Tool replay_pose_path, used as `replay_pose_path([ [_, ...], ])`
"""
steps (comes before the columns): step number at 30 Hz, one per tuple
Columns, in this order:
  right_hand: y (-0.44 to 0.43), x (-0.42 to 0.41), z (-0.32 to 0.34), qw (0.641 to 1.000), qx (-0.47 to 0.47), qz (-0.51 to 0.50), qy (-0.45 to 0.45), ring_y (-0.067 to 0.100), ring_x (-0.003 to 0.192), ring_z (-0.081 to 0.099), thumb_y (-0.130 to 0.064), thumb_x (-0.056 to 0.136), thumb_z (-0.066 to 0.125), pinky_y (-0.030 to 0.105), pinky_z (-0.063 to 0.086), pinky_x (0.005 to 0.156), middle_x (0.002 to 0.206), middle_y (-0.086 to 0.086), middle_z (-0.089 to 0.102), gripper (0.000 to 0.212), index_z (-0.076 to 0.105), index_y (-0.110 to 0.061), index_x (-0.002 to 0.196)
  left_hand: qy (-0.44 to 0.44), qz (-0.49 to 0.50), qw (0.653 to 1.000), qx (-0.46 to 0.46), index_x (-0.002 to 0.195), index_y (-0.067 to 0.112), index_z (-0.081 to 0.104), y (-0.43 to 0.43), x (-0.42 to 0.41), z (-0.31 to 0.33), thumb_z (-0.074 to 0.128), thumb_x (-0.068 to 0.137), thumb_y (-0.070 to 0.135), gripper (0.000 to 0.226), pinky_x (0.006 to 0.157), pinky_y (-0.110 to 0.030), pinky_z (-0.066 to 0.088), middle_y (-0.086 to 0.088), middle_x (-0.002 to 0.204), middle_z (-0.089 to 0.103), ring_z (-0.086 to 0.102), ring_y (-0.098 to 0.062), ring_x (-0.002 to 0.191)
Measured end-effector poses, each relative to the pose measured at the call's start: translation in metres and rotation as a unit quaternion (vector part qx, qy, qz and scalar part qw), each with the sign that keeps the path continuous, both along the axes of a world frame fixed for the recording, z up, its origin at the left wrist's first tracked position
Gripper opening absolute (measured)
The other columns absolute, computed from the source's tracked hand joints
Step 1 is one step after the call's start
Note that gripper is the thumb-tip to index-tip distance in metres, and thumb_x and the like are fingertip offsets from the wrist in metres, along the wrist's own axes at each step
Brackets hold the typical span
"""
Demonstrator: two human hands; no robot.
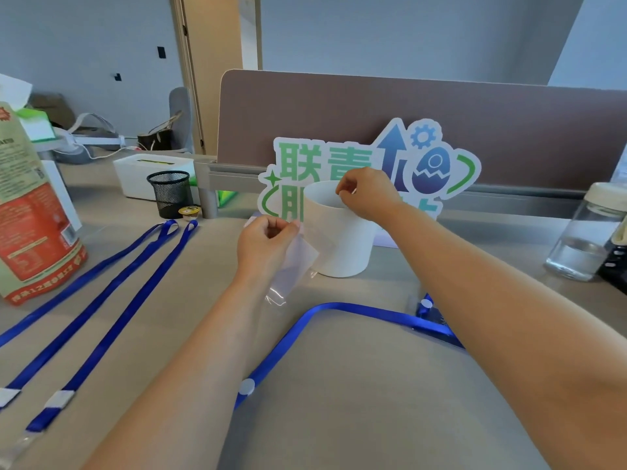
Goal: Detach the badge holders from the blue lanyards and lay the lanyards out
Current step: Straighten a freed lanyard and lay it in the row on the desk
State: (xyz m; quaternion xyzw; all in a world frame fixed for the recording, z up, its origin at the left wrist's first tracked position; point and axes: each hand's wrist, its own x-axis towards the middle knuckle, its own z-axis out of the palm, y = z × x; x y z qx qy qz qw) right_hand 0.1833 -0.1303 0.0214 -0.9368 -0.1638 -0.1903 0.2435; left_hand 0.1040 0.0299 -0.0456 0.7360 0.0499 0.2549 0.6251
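Head view: left hand (268, 239) pinching clear plastic badge holder (296, 266) by top edge, in front of white cylindrical cup (342, 239). Right hand (368, 195) curled at cup rim; contents of pinch unclear. Two straight blue ribbon lanyards (118, 320) laid out left on bench (339, 418); third blue lanyard (356, 309) looped at centre. Step, likely: stowing detached holder. Next: straighten third lanyard beside others.

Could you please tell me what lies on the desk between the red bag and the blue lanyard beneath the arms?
Two other blue lanyards, laid out straight side by side on the desk, as the head view shows.
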Motion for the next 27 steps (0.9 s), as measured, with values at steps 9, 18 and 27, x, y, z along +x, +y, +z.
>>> replay_pose_path([
  [9, -0.060, -0.060, -0.024, 0.997, 0.040, 0.017, -0.068, 0.010, 0.077, 0.052, -0.011, 0.089, 0.053, 0.019, 0.041, 0.073, 0.093, -0.004, 0.062, 0.016, 0.068, -0.011, 0.094, 0.014, -0.084, 0.989, 0.118, 0.076, 0.021, 0.054, -0.032, -0.017, 0.002, 0.066, 0.080, 0.008, 0.018, 0.063, -0.015, 0.040, 0.010, 0.076, 0.056, 0.052, -0.006, 0.068],
  [18, -0.149, -0.105, -0.056, 0.997, 0.027, -0.069, 0.018, 0.010, 0.078, 0.054, -0.011, 0.088, 0.055, 0.020, 0.043, 0.075, 0.088, -0.004, 0.062, 0.015, 0.069, -0.013, 0.096, 0.005, -0.170, 0.951, 0.258, 0.081, 0.020, 0.055, -0.093, -0.038, -0.001, 0.063, 0.083, 0.016, 0.010, 0.064, -0.016, 0.040, 0.013, 0.078, 0.055, 0.049, -0.005, 0.068],
  [27, -0.210, -0.120, -0.084, 0.986, 0.003, -0.140, 0.092, 0.018, 0.086, 0.061, -0.012, 0.089, 0.056, 0.029, 0.050, 0.081, 0.098, 0.005, 0.068, 0.015, 0.068, -0.010, 0.098, 0.044, -0.235, 0.918, 0.317, 0.078, 0.024, 0.052, -0.154, -0.034, -0.010, 0.063, 0.084, 0.023, 0.013, 0.069, -0.024, 0.041, 0.010, 0.081, 0.058, 0.054, -0.012, 0.078],
])
